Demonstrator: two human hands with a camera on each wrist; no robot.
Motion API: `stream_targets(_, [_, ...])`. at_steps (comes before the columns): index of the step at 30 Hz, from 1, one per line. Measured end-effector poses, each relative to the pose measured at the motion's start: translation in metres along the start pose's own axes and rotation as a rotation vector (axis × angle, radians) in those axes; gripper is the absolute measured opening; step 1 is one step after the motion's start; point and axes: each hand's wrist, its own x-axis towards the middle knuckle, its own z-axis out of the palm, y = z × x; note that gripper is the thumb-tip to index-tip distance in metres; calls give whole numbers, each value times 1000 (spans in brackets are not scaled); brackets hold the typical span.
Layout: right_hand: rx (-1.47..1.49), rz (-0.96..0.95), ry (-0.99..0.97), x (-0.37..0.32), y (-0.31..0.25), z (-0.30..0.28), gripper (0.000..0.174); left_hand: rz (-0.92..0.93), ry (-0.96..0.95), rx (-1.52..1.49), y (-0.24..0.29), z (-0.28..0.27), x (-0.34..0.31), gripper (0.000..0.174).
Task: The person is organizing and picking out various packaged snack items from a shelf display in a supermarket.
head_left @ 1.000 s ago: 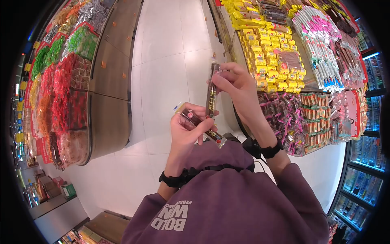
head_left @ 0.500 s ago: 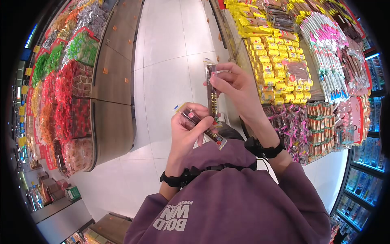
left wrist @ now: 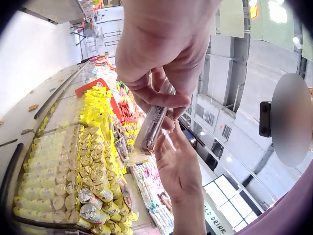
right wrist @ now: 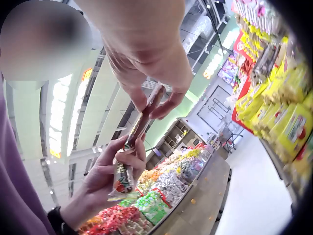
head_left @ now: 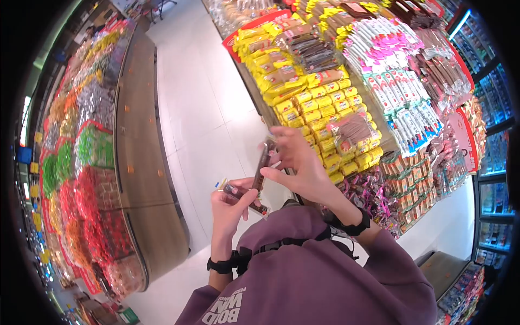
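My right hand (head_left: 283, 162) pinches the upper end of a long dark snack bar (head_left: 262, 165) and holds it upright in front of my chest. Its lower end meets my left hand (head_left: 232, 205), which grips a second dark wrapped bar (head_left: 242, 196) lying slantwise across the fingers. In the left wrist view, the left hand (left wrist: 159, 63) curls round its bar (left wrist: 153, 122), with the right hand (left wrist: 178, 169) just beyond. From the right wrist, the right hand (right wrist: 151, 73) pinches its bar (right wrist: 145, 113) above the left hand (right wrist: 105, 178).
A slanted display of yellow packets (head_left: 311, 105) and white-pink packets (head_left: 392, 81) stands close on the right. A curved wooden counter (head_left: 143, 162) with colourful sweets (head_left: 81, 179) runs along the left. White floor tiles (head_left: 197, 108) lie between. Glass-door coolers (head_left: 493, 184) stand far right.
Both hands keep their bars and stay together, now lower in the head view. The view has swung towards the display on the right, and the right hand's bar tilts slightly.
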Motion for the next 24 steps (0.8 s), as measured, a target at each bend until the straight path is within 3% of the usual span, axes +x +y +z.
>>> stream_targets(1, [-115, -99, 91, 2, 0, -9, 68, -21, -23, 2, -1, 5, 6, 27])
stream_targets(4, [-723, -498, 65, 11, 0, -54, 55, -72, -74, 40, -7, 21, 27, 27])
stream_targets(6, [-1019, -628, -218, 10, -4, -78, 41, -126, -93, 53, -12, 32, 36, 26])
stream_targets(7, [-1012, -636, -317, 12, -1, -84, 19, -148, -124, 48, -13, 36, 40, 24])
stream_targets(10, [-1141, -622, -515, 18, 10, -94, 15, -183, -190, 118, -15, 48, 52, 26])
stream_targets(14, [-1267, -528, -418, 50, 6, -128, 21, -132, -145, 88, -25, 54, 67, 35])
stream_targets(16, [-1326, -527, -269, 85, 14, -164, 20, -103, -92, 86, -27, 52, 73, 39])
stream_targets(20, [-1426, -346, -126, 166, 19, -221, 17, -120, -24, 82, -24, 41, 73, 36])
stream_targets(23, [-1538, -265, -167, 201, 27, -236, 18, -126, 5, 85, -26, 30, 69, 36])
stream_targets(24, [-1558, -329, -181, 204, 28, -234, 18, -130, 15, 81, -25, 26, 68, 35])
